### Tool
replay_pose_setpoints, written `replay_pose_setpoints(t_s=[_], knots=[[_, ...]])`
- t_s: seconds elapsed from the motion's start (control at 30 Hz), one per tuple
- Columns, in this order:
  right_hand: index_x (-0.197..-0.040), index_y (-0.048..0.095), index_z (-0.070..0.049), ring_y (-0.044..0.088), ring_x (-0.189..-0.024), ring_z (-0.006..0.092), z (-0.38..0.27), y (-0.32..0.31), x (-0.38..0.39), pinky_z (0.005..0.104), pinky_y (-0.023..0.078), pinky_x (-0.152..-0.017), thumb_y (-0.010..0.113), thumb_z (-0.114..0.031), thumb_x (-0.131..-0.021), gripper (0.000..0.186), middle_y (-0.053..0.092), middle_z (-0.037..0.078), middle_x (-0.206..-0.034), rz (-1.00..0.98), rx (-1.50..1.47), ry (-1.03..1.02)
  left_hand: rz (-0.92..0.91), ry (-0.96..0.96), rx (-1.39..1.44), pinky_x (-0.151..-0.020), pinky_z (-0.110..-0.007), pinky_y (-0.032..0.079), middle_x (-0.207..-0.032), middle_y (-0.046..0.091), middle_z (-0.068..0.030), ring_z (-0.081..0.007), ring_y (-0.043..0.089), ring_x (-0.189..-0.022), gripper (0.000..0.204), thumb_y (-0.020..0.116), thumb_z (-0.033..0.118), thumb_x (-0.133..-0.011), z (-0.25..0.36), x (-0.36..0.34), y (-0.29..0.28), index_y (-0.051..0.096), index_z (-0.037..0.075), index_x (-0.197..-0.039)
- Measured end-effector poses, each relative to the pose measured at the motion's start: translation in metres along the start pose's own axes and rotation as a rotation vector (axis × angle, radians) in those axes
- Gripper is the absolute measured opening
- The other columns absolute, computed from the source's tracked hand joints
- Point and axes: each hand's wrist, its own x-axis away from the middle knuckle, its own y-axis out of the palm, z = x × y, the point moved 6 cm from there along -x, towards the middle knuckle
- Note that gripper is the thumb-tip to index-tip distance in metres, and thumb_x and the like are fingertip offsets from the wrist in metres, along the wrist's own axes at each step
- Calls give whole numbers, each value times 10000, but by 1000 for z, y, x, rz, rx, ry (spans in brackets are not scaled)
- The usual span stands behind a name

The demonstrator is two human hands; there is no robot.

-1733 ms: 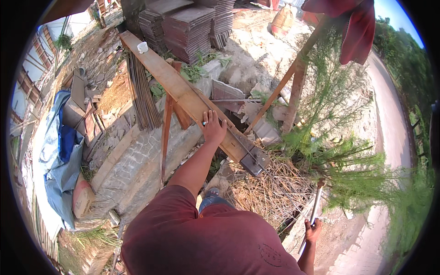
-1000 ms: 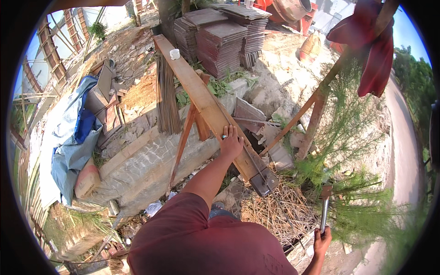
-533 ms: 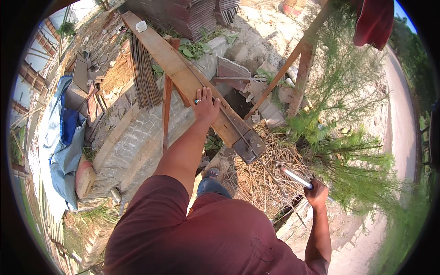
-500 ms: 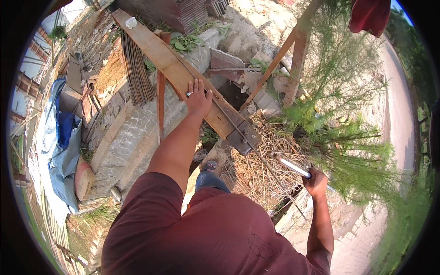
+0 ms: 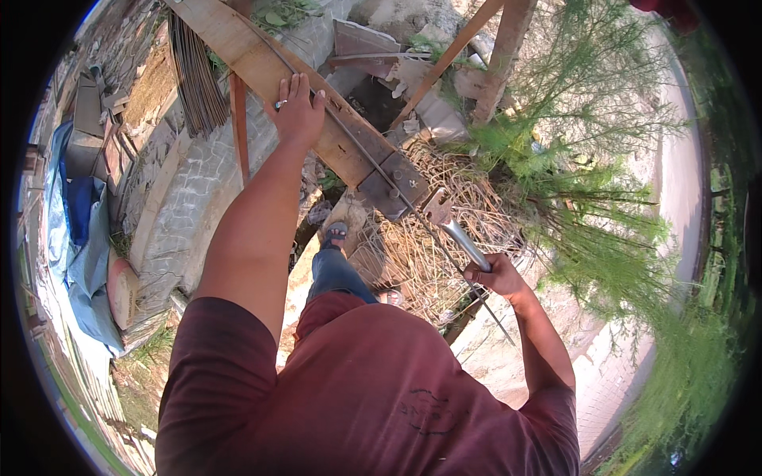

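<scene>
My left hand (image 5: 298,115) lies with fingers stretched flat on a long wooden beam (image 5: 214,32), pressing over a thin steel rod (image 5: 494,319) that runs lengthwise along it. At the beam's near end sits a dark metal plate (image 5: 394,184) with raised pins; the rod passes between them and sticks out toward the lower right. My right hand (image 5: 496,276) is closed around the handle of a rebar bending wrench (image 5: 467,244), a silvery tube with a notched flat head. The head is beside the plate's right edge, close to the rod; whether they touch, I cannot tell.
Beneath the beam's end lies a heap of bent rods (image 5: 444,178). A bundle of straight rods (image 5: 194,87) leans at the upper left, near a blue tarp (image 5: 83,262). Feathery green branches (image 5: 587,214) hang on the right. My sandalled foot (image 5: 336,232) stands below the beam.
My right hand has brought the wrench leftward and up, its head now beside the plate. My left hand stays on the beam; the whole view has shifted.
</scene>
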Motion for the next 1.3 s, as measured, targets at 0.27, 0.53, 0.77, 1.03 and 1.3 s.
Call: replay_pose_setpoints(t_s=[0.27, 0.53, 0.77, 1.03, 1.3], knots=[[-821, 677, -5, 471, -574, 44, -14, 16, -3, 241, 373, -500, 684, -157, -800, 154, 533, -49, -624, -24, -20, 21, -6, -9, 16, -1108, -573, 39, -1516, 258, -1, -189, 168, -1414, 593, 353, 460, -949, 1, -1, -1, 273, 160, -1454], [-887, 680, -20, 480, -578, 56, -7, 14, -7, 258, 399, -518, 725, -207, -793, 214, 542, -26, -609, -6, -79, 4, -15, -3, 23, -1107, -574, 44, -1517, 257, -3, -192, 162, -1417, 615, 367, 476, -936, 4, -3, -4, 274, 158, -1455], [-699, 557, -75, 574, -555, 338, -67, -51, -11, 416, 441, -515, 740, -337, -737, 322, 577, 135, -606, 473, 895, -236, -5, -5, -1, -1106, -579, 52, -1518, 251, -3, -195, 166, -1415, 607, 361, 475, -939, 2, 0, -3, 284, 158, -1451], [-744, 530, -89, 591, -680, 328, -86, -84, -64, 431, 463, -647, 691, -157, -629, 209, 576, 114, -689, 447, 1195, -414, -3, -5, 8, -1106, -587, 48, -1516, 256, -15, -199, 173, -1413, 603, 361, 469, -941, 3, -1, -4, 290, 149, -1447], [-773, 610, -111, 611, -704, 289, -118, -90, -111, 422, 469, -689, 642, -125, -734, 53, 611, 105, -701, 379, 1312, -542, 12, 7, 2, -1107, -591, 39, -1512, 263, -11, -201, 168, -1414, 614, 348, 496, -945, 3, 1, -6, 284, 150, -1448]])
